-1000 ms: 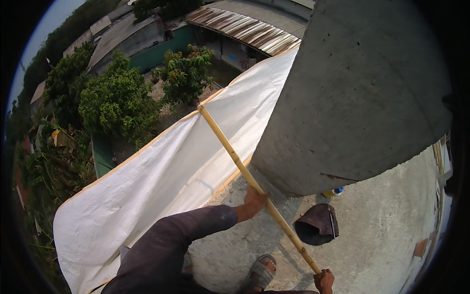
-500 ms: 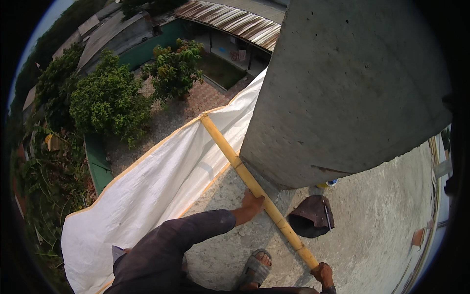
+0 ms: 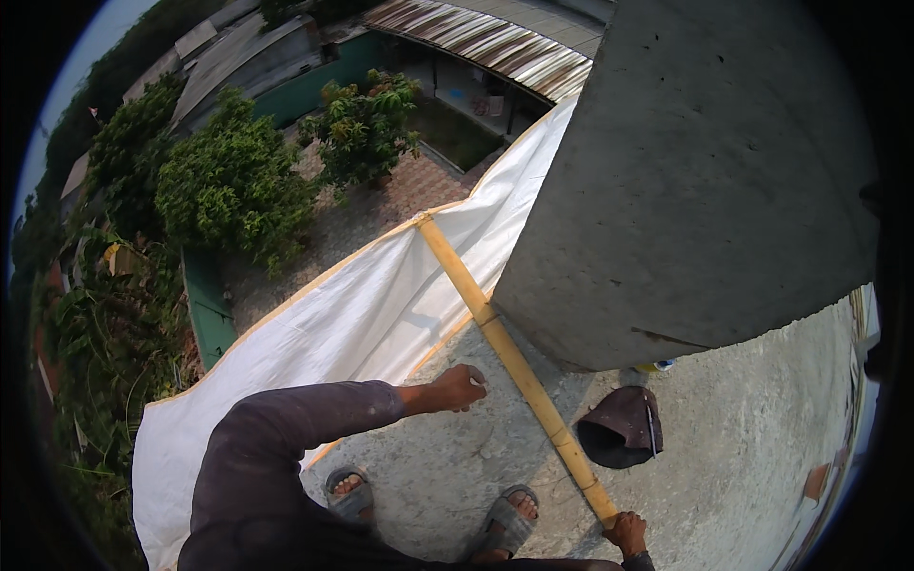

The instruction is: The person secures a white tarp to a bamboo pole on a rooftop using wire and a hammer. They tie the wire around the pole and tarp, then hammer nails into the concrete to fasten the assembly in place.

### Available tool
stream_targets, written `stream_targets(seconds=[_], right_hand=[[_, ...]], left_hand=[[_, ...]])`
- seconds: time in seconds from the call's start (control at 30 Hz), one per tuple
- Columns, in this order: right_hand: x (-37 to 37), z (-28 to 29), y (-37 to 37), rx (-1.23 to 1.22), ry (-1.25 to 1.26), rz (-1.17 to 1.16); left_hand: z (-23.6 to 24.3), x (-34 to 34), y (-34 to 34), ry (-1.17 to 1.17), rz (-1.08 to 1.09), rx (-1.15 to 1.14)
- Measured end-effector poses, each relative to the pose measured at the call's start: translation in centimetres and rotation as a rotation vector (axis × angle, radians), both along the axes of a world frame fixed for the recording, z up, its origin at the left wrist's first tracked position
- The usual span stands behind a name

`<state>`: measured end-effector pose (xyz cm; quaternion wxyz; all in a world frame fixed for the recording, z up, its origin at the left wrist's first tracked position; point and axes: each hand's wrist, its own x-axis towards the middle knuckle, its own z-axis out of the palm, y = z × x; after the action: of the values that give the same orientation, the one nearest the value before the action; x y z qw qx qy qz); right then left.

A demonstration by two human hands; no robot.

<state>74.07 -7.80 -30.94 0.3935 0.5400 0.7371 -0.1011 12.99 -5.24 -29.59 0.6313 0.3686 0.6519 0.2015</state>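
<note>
Right hand (image 3: 626, 533) grips bamboo pole (image 3: 520, 367); yellow-blue container (image 3: 657, 365) mostly hidden.

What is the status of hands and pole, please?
Right hand on near end of bamboo pole; left hand off it. Far end at edge of white sheet. Concrete structure seems close.

Pole (image 3: 520, 366) ran five to eleven o'clock, tip at edge of sheet (image 3: 305, 343); trees (image 3: 228, 190) stood at ten, container (image 3: 621, 417) at four.
</note>
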Motion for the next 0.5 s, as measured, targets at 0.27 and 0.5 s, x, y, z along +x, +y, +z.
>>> stream_targets(seconds=[0.27, 0.5], right_hand=[[-7.9, 10.1, 5.8, -0.058, 0.459, 0.010], [-22.7, 35.4, 13.1, -0.135, 0.637, 0.312]], left_hand=[[6.9, -5.9, -8.3, -0.064, 0.390, -0.176], [15.0, -5.3, -22.6, 0.473, 0.289, 0.038]])
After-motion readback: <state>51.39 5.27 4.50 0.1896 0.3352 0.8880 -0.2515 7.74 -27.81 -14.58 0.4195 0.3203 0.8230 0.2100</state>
